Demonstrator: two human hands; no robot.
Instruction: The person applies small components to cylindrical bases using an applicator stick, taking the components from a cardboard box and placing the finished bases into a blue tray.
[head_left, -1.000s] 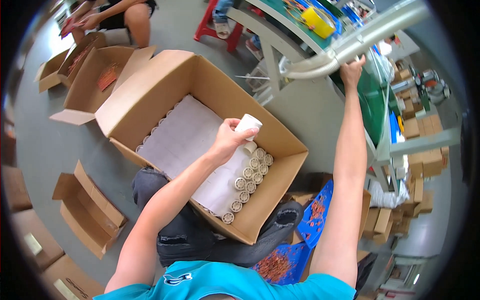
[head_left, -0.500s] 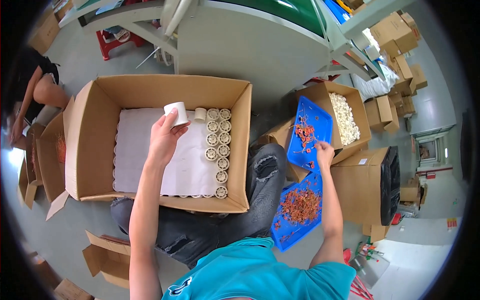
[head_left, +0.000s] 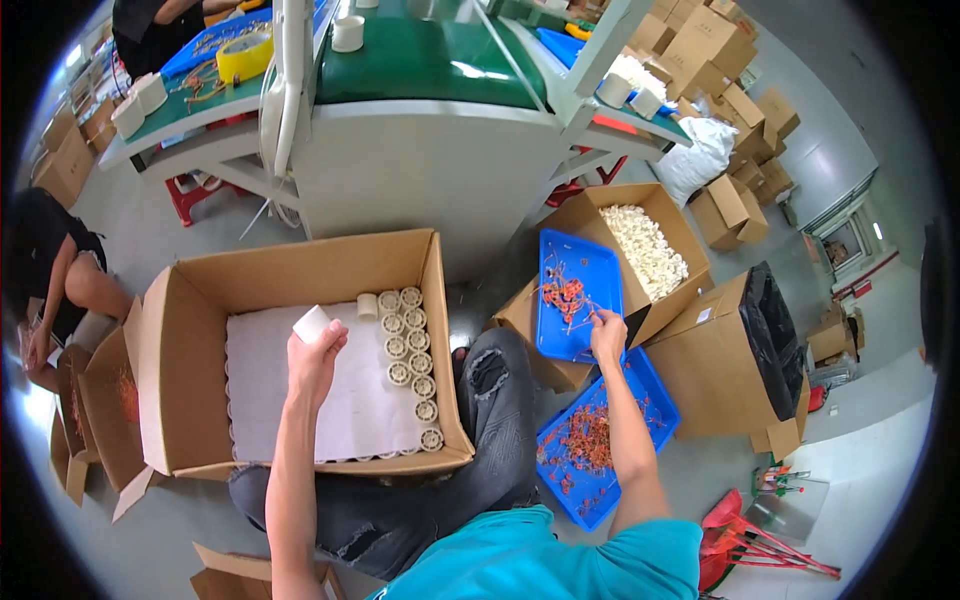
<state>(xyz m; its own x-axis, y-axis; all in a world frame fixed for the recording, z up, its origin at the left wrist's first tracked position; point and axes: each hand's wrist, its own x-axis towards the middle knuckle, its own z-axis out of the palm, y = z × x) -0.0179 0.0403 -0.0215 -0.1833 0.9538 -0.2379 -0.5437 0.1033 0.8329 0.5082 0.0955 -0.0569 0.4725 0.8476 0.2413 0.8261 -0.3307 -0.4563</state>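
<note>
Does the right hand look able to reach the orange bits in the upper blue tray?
Probably yes: the right hand is at the upper blue tray, close to the orange bits, with nothing visible between.

One wide fisheye view looks down from the wearer's head, fairly near the left fingers [head_left: 329,341] and right fingers [head_left: 603,322], reaching past them to a green belt [head_left: 440,82].

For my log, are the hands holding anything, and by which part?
The left hand holds a white cylinder by its side. Right hand: cannot tell.
</note>
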